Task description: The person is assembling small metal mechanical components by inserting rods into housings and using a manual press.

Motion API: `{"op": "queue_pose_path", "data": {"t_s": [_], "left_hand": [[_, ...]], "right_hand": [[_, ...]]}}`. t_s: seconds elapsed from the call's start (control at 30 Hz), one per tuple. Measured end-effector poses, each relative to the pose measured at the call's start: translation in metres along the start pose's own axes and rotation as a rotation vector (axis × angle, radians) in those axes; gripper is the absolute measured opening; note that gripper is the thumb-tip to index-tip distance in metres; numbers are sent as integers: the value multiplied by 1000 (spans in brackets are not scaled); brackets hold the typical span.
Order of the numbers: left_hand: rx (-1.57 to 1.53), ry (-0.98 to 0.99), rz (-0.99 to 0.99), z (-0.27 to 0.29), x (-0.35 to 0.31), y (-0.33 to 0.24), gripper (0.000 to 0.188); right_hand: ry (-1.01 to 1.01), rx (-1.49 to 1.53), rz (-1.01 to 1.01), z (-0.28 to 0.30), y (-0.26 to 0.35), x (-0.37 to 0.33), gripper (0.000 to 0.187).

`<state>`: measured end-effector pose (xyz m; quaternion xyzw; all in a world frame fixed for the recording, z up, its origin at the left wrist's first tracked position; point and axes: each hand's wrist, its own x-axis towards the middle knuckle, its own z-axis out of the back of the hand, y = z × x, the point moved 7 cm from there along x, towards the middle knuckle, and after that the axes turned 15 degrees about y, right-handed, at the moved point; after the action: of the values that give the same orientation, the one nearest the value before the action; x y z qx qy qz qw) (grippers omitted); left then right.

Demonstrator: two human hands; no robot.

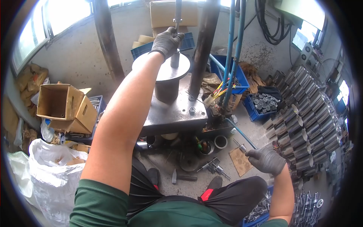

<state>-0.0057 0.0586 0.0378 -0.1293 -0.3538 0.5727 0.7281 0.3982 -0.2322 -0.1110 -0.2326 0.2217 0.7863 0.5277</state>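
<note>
Gloved left hand (167,42) at vertical rod (178,15), above round metal plate (168,73); exact grip unclear. Gloved right hand (267,160) closed around end of blue lever (242,134). Hammer (186,178) on floor (193,185). Metal tubes (302,121) stacked at right.

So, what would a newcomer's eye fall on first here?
Probably the big stack of shiny metal tubes along the right side. Then the gloved left grip at the upright rod over the round plate, top centre, and the right grip on the blue bar, lower right.
</note>
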Motion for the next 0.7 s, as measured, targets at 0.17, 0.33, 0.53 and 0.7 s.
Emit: {"op": "queue_pose_path", "data": {"t_s": [0.17, 0.33, 0.53, 0.7], "left_hand": [[-1, -12, 55, -4, -3, -2, 48], [-41, -38, -29, -5, 11, 11, 57], [-43, -66, -47, -10, 23, 15, 53], [-147, -76, -145, -11, 34, 40, 38]], "right_hand": [[-268, 258, 61, 15, -7, -14, 32], [-33, 21, 20, 6, 6, -8, 34], [-394, 99, 46, 22, -12, -9, 27], [-1174, 76, 126, 103, -2, -28, 16]]}}
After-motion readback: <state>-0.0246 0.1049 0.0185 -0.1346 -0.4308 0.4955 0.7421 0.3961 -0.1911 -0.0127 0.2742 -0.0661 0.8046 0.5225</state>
